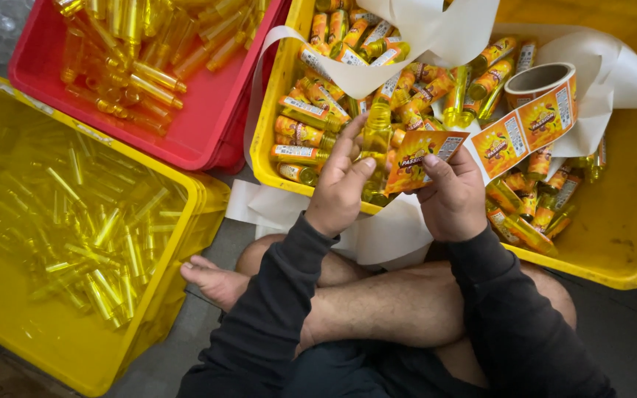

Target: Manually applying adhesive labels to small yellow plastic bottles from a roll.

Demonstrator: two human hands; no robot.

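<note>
Left hand (339,193) grips a slim clear-yellow plastic bottle (377,136) upright; right hand (451,197) pinches a glossy orange paper label (420,158) against it.

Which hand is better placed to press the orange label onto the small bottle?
Probably the right hand. It already pinches the orange label beside the small bottle, which the left hand holds upright. The left grip is occupied steadying the bottle.
</note>
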